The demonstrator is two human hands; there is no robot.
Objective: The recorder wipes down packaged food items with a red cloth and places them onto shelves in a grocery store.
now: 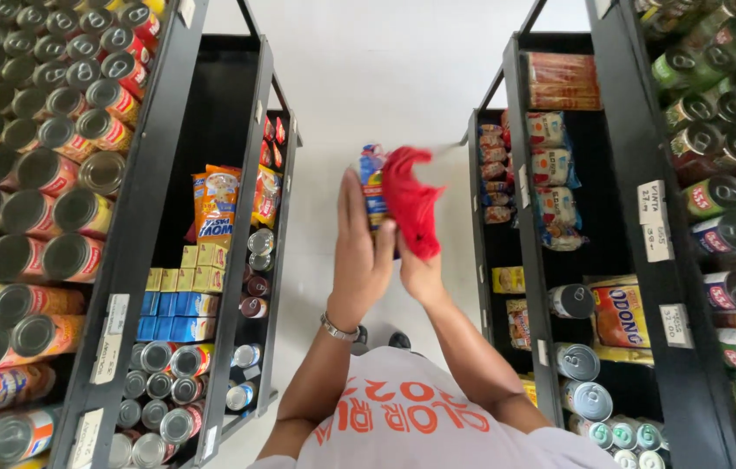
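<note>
Hands [385, 260] with packet [372, 184], red cloth [410, 204]

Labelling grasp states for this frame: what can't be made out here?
- Blue printed packet, head view: mostly hidden by the left hand and the red cloth.
- Right hand: fingers buried under the cloth.
- Silver cans on the black shelf: cut by the bottom edge.
</note>
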